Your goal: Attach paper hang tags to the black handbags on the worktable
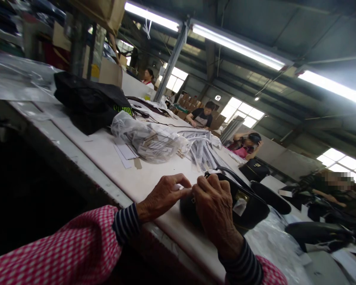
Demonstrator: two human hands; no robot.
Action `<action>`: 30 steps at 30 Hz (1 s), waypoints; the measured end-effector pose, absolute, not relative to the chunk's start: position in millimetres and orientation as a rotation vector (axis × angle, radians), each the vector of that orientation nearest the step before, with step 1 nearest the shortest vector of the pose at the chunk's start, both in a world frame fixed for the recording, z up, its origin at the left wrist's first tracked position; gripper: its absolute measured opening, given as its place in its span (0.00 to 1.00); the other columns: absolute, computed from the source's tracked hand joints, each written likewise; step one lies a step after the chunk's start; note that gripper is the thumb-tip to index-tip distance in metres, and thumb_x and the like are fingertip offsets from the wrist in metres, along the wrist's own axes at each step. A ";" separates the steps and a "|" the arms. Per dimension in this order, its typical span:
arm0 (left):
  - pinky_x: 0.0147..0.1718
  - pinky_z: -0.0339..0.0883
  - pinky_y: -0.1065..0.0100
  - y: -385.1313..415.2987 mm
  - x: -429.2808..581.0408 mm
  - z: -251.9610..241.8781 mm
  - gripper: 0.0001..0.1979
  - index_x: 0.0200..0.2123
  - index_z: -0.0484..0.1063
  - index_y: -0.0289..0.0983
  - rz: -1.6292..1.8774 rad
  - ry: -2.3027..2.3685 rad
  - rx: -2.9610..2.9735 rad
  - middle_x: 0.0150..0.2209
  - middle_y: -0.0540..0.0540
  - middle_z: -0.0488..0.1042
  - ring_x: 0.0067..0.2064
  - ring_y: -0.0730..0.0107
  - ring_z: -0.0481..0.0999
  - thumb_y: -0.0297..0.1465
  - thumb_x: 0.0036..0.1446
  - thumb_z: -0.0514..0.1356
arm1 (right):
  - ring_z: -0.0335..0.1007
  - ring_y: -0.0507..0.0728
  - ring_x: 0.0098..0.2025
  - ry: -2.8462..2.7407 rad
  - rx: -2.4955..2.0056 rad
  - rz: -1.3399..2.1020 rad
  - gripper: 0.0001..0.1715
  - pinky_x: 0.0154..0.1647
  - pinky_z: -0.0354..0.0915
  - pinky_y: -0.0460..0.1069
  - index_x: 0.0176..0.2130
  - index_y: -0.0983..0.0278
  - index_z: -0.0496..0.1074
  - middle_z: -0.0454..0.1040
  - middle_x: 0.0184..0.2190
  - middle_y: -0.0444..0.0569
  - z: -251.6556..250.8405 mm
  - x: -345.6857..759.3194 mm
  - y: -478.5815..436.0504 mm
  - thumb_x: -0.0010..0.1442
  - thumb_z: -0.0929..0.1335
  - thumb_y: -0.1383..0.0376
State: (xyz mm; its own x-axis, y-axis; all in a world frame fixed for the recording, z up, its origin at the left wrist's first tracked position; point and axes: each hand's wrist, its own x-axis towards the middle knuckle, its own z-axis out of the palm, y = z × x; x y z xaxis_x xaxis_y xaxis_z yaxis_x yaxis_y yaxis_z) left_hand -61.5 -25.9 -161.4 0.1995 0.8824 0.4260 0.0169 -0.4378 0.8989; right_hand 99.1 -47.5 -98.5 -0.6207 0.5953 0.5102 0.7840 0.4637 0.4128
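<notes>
A black handbag [256,208] with a gold-coloured clasp and a handle lies on the pale work table [106,158], right in front of me. My right hand [215,209] is curled over the near left end of the bag, its fingers bent down on it beside a small metal fitting. At that same end, my left hand [163,196] has thumb and forefinger pinched together, with a bit of white showing by the fingertips. What the pinch holds is too small to name. A white wrapping piece [239,206] covers part of the clasp area.
A clear plastic bag of strips [154,140] and a black cloth bag [89,101] lie further left. More black bags [255,170] and plastic sheeting [273,233] are at right. Co-workers [202,116] sit along the table. A metal post [170,63] rises behind.
</notes>
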 end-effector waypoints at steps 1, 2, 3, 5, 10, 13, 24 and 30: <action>0.28 0.58 0.72 -26.1 -61.9 -162.6 0.11 0.41 0.76 0.37 1.345 0.862 1.670 0.35 0.53 0.76 0.26 0.78 0.62 0.34 0.55 0.66 | 0.58 0.60 0.40 -2.424 -1.170 -0.903 0.09 0.37 0.47 0.55 0.29 0.62 0.72 0.71 0.32 0.47 -98.0 98.9 -47.7 0.61 0.71 0.69; 0.28 0.58 0.73 -26.1 -62.0 -164.0 0.13 0.43 0.75 0.37 1.351 0.869 1.691 0.37 0.53 0.77 0.25 0.78 0.63 0.33 0.54 0.68 | 0.58 0.60 0.39 -2.427 -1.167 -0.897 0.09 0.38 0.47 0.55 0.29 0.62 0.72 0.71 0.32 0.47 -97.6 98.7 -47.9 0.61 0.71 0.69; 0.29 0.59 0.73 -25.7 -61.7 -165.4 0.13 0.43 0.75 0.38 1.365 0.885 1.720 0.38 0.53 0.77 0.26 0.78 0.64 0.31 0.53 0.68 | 0.58 0.60 0.40 -2.429 -1.169 -0.895 0.09 0.38 0.47 0.55 0.29 0.62 0.72 0.71 0.32 0.47 -97.2 98.5 -48.1 0.62 0.71 0.69; 0.32 0.61 0.73 -23.8 -60.0 -168.2 0.09 0.41 0.77 0.38 1.412 0.925 1.785 0.36 0.53 0.78 0.29 0.76 0.69 0.27 0.55 0.66 | 0.58 0.60 0.40 -2.430 -1.180 -0.905 0.08 0.38 0.47 0.55 0.30 0.62 0.72 0.72 0.33 0.47 -96.5 98.2 -48.2 0.61 0.71 0.69; 0.37 0.64 0.73 -18.7 -55.5 -171.5 0.04 0.38 0.77 0.36 1.529 0.897 1.909 0.36 0.49 0.80 0.36 0.72 0.76 0.27 0.60 0.62 | 0.58 0.60 0.40 -2.430 -1.173 -0.924 0.07 0.38 0.48 0.55 0.30 0.62 0.72 0.71 0.33 0.47 -96.2 98.6 -46.1 0.60 0.71 0.70; 0.38 0.66 0.73 -19.4 -54.9 -170.9 0.05 0.39 0.77 0.36 1.555 0.890 1.958 0.37 0.48 0.80 0.37 0.71 0.77 0.26 0.61 0.61 | 0.58 0.60 0.39 -2.423 -1.139 -0.941 0.07 0.37 0.48 0.55 0.30 0.62 0.72 0.71 0.32 0.47 -96.8 99.3 -44.1 0.59 0.72 0.71; 0.33 0.62 0.73 -23.6 -51.0 -163.9 0.05 0.28 0.77 0.34 1.533 0.823 1.679 0.27 0.49 0.76 0.31 0.72 0.72 0.26 0.56 0.62 | 0.59 0.60 0.39 -2.486 -1.039 -1.050 0.07 0.36 0.50 0.56 0.29 0.63 0.72 0.70 0.31 0.49 -98.0 103.3 -47.5 0.59 0.71 0.72; 0.33 0.61 0.71 -20.2 -44.7 -150.2 0.03 0.24 0.76 0.34 1.542 0.883 1.456 0.25 0.50 0.74 0.32 0.71 0.70 0.24 0.47 0.62 | 0.58 0.60 0.38 -2.431 -0.935 -1.105 0.05 0.36 0.50 0.56 0.34 0.65 0.73 0.69 0.32 0.49 -114.5 108.7 -44.9 0.62 0.68 0.73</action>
State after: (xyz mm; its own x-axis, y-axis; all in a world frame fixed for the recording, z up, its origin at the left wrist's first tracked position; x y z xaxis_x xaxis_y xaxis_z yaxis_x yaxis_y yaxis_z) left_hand -44.7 -20.2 -150.2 0.0043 0.9072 0.4206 -0.0959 -0.4183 0.9032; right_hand 108.7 -44.9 -114.5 -0.7386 0.4341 0.5158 0.6740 0.4890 0.5537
